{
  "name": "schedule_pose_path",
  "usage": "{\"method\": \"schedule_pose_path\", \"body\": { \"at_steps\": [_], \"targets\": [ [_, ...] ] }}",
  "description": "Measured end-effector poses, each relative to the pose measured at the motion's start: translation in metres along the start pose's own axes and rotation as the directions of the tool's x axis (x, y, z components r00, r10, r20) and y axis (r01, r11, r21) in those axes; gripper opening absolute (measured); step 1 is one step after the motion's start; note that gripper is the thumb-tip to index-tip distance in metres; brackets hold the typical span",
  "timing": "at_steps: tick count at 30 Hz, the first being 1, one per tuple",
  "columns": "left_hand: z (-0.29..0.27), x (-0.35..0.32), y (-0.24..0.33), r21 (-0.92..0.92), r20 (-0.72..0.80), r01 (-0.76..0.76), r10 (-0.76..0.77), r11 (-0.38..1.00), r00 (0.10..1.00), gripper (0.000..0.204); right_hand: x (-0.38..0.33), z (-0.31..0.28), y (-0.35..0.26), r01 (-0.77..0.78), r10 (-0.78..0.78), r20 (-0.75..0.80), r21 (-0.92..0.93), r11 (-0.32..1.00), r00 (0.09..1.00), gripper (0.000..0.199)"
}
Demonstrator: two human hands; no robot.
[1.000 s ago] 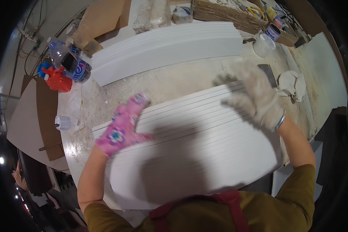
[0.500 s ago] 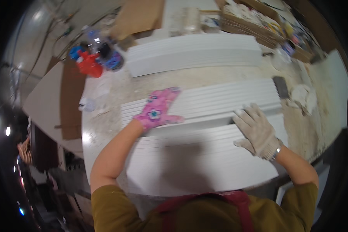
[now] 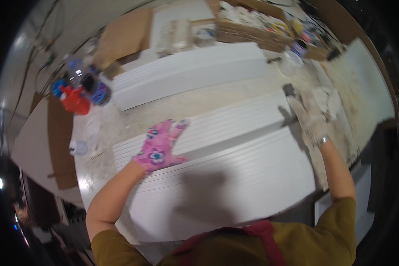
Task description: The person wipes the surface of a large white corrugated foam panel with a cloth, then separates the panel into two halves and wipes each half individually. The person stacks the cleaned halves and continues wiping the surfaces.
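Observation:
A ridged white panel (image 3: 235, 116) lies across the table, with a second white panel (image 3: 257, 170) nearer to me, partly in my shadow. My left hand (image 3: 159, 148), in a pink flowered glove, rests flat with fingers spread over the left end where the two panels meet. My right hand (image 3: 314, 117), in an off-white knit glove, is past the panels' right end. Its fingers look stretched out, thumb apart, close to a small dark grey block (image 3: 289, 90) and a crumpled white cloth (image 3: 330, 99). Blur hides whether it touches either.
A third white panel (image 3: 190, 73) lies farther back. Bottles (image 3: 86, 80) and a red spray head (image 3: 74, 100) stand at the left edge. A cardboard box (image 3: 248, 33) of white items is at the back, with a clear jar (image 3: 290, 62) to its right.
My right hand has left the panel and moved right, to beside the grey block and cloth. My left hand stays on the panels. The whole view has shifted.

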State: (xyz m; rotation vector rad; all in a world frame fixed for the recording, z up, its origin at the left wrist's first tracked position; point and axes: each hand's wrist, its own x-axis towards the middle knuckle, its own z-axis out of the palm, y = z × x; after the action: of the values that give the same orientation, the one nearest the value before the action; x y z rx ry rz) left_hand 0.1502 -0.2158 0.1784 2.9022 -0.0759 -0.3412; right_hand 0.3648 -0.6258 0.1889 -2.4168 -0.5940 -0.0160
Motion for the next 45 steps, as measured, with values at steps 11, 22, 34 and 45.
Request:
{"method": "schedule_pose_path", "body": {
  "at_steps": [11, 22, 34, 45],
  "targets": [
    [-0.048, 0.063, -0.044, 0.069, 0.125, -0.030, 0.021, 0.997, 0.992, 0.112, 0.056, 0.023, 0.028, -0.638, 0.452, 0.578, 0.159, 0.754, 0.679, 0.084],
    [-0.019, 0.029, -0.027, 0.050, -0.099, 0.057, -0.052, 0.997, 0.994, 0.109, 0.120, 0.022, 0.007, -0.508, 0.414, 0.294, 0.480, 0.715, 0.861, 0.056],
    [0.005, -0.027, -0.020, -0.038, -0.162, 0.065, -0.070, 0.997, 0.984, 0.084, 0.083, 0.033, -0.014, -0.760, 0.368, 0.686, 0.434, 0.484, 0.627, 0.031],
    [-0.007, -0.050, -0.203, -0.090, 0.409, 0.860, -0.768, 0.503, 0.492, 0.077, 0.102, 0.042, 0.094, -0.374, 0.142, 0.597, 0.286, 0.882, 0.790, 0.057]
  ]
}}
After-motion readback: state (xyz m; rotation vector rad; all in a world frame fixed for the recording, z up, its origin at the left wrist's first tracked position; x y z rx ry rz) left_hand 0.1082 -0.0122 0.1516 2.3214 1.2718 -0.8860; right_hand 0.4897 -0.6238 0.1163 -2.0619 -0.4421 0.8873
